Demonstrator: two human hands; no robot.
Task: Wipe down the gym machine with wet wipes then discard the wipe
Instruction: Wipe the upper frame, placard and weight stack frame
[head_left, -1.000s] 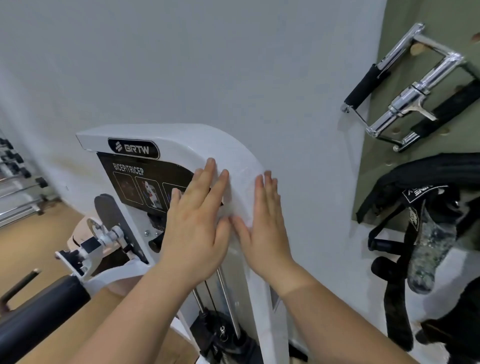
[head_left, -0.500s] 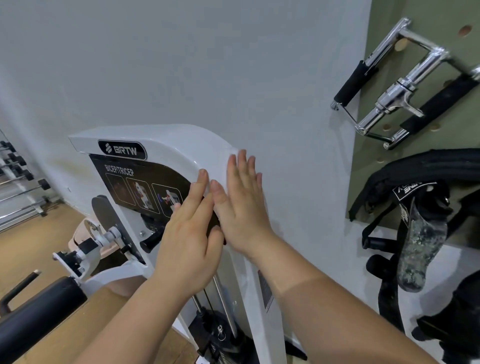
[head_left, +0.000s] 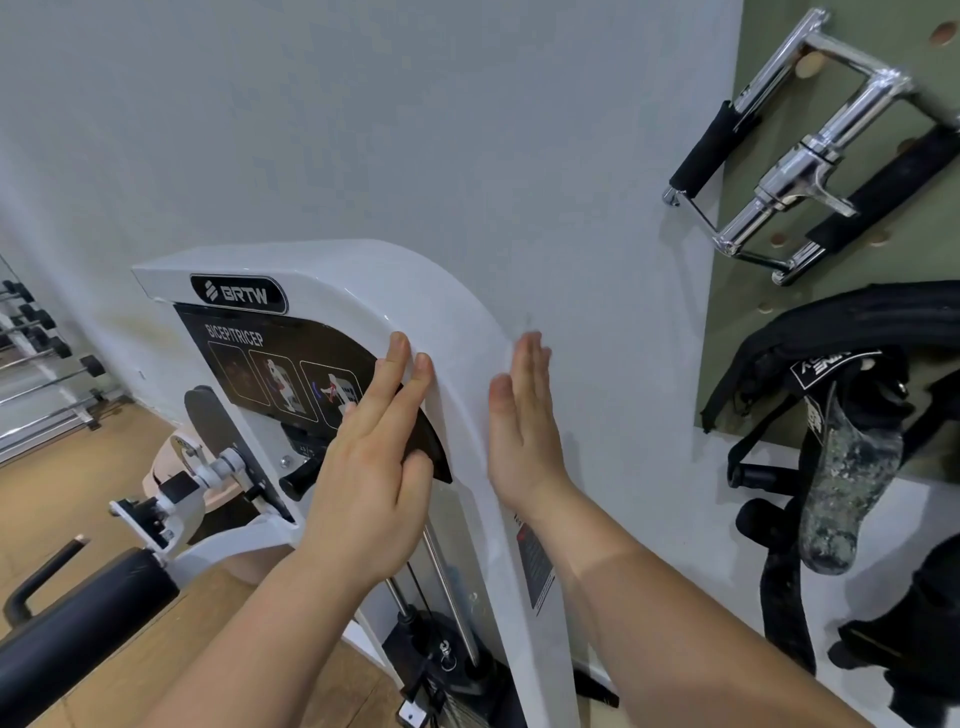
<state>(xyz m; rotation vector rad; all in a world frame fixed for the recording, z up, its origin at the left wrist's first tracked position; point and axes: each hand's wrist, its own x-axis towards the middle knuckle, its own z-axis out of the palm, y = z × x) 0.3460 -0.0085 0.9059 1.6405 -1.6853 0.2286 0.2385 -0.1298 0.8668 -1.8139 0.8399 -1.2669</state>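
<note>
Far to the left of the gym machine (head_left: 363, 280), a rack of weights (head_left: 36, 353) stands along the wall, and a black pad (head_left: 78, 623) sits low on the machine's near left. The machine's white curved cover carries a black label (head_left: 270, 358) on its front.

The left hand (head_left: 374, 467) lies flat and wide on that front, fingers straight, their tips reaching the white rim just past the label's right edge. The right hand (head_left: 519, 431) is also flat with straight fingers, pressed against the cover's wall-side face. A moment ago the two hands were touching on the curved edge; now they are apart, one on each face of the cover, the right one having slid round to the side.

The wipe cannot be made out: white on white, it may lie under a palm, most likely the right.

The shift suggests the wiping is moving from the rim to the side panel, with the discard not yet begun.

Right of the machine, a chrome handle (head_left: 800, 171) and black straps (head_left: 831, 338) hang on a green pegboard (head_left: 779, 78).
</note>
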